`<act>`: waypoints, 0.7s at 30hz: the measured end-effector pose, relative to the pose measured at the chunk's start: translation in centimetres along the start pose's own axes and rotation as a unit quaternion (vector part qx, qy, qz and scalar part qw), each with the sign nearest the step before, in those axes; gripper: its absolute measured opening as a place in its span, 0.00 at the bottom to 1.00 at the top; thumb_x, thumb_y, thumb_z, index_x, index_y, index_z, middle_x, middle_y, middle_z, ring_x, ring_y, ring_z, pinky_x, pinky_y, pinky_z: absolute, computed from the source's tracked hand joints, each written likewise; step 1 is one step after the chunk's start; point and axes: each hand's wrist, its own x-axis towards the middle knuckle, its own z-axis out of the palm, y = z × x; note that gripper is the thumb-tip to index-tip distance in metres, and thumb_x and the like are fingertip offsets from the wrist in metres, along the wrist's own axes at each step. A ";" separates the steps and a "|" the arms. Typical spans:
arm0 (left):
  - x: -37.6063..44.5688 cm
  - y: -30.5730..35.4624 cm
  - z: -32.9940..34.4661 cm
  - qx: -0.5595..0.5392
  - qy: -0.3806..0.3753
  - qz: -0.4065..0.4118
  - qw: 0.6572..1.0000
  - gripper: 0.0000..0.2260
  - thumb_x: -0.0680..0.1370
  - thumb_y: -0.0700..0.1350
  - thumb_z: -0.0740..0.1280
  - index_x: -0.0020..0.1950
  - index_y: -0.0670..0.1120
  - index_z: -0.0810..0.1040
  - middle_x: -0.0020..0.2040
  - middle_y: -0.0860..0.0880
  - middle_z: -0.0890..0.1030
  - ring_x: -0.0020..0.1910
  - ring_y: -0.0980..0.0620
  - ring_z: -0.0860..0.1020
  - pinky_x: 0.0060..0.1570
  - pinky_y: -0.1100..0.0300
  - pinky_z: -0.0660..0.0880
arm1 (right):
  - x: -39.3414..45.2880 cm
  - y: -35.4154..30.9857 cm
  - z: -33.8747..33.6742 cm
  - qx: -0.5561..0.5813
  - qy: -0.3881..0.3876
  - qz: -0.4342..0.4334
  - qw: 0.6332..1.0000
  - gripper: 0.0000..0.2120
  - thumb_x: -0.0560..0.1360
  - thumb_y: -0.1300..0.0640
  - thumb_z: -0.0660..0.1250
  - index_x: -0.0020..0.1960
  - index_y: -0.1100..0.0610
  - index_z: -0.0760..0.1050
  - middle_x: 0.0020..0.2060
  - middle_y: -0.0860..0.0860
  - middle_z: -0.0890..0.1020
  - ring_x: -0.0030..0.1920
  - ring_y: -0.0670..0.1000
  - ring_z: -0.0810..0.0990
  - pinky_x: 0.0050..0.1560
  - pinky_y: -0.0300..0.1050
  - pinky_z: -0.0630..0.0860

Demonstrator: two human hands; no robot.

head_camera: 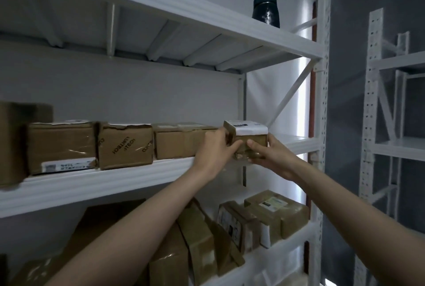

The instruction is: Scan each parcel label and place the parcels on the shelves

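A small brown cardboard parcel (249, 135) with a white label on top sits at the front edge of the white middle shelf (115, 180), right of a row of brown parcels (125, 145). My left hand (216, 150) grips its left side, fingers curled round the corner. From the right, my right hand (268, 155) holds the parcel's front and underside, thumb on the front face. Both forearms reach up from below. No scanner is in view.
A dark bottle (266, 8) stands on the top shelf. The lower shelf holds several brown parcels (264, 219), some leaning. The white perforated upright (322, 101) ends the rack on the right. A second white rack (391, 106) stands against the dark wall.
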 end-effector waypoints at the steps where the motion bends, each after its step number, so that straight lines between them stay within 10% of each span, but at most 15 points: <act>1: 0.1 -0.2 0.1 0.011 0.007 -0.001 1.000 0.12 0.76 0.52 0.70 0.51 0.44 0.79 0.42 0.48 0.82 0.42 0.51 0.81 0.42 0.52 0.80 | 0.7 0.5 0.0 0.001 -0.002 0.000 1.000 0.20 0.77 0.58 0.67 0.66 0.54 0.66 0.54 0.53 0.79 0.53 0.53 0.82 0.56 0.54 0.79; 8: -1.8 -0.9 -0.7 0.049 0.017 0.019 0.998 0.10 0.78 0.51 0.69 0.53 0.46 0.75 0.41 0.50 0.81 0.40 0.54 0.80 0.41 0.52 0.80 | 4.7 2.9 0.9 -0.141 0.062 -0.008 0.988 0.19 0.75 0.43 0.66 0.60 0.53 0.71 0.52 0.55 0.80 0.42 0.53 0.78 0.39 0.47 0.78; 14: -8.4 -3.9 -2.9 0.166 -0.046 0.009 0.985 0.13 0.79 0.58 0.63 0.56 0.51 0.75 0.46 0.56 0.81 0.45 0.57 0.79 0.41 0.57 0.78 | 2.6 4.9 4.8 -0.312 0.275 -0.206 0.886 0.25 0.74 0.51 0.70 0.65 0.61 0.65 0.64 0.59 0.66 0.62 0.57 0.70 0.57 0.51 0.74; 21: -18.8 -9.8 -8.2 0.265 -0.101 -0.069 0.956 0.09 0.79 0.56 0.62 0.53 0.52 0.70 0.48 0.49 0.81 0.43 0.46 0.80 0.36 0.56 0.74 | -5.6 11.7 17.7 -0.320 -0.018 -0.337 0.885 0.13 0.73 0.61 0.68 0.57 0.60 0.75 0.53 0.55 0.77 0.53 0.54 0.76 0.51 0.41 0.69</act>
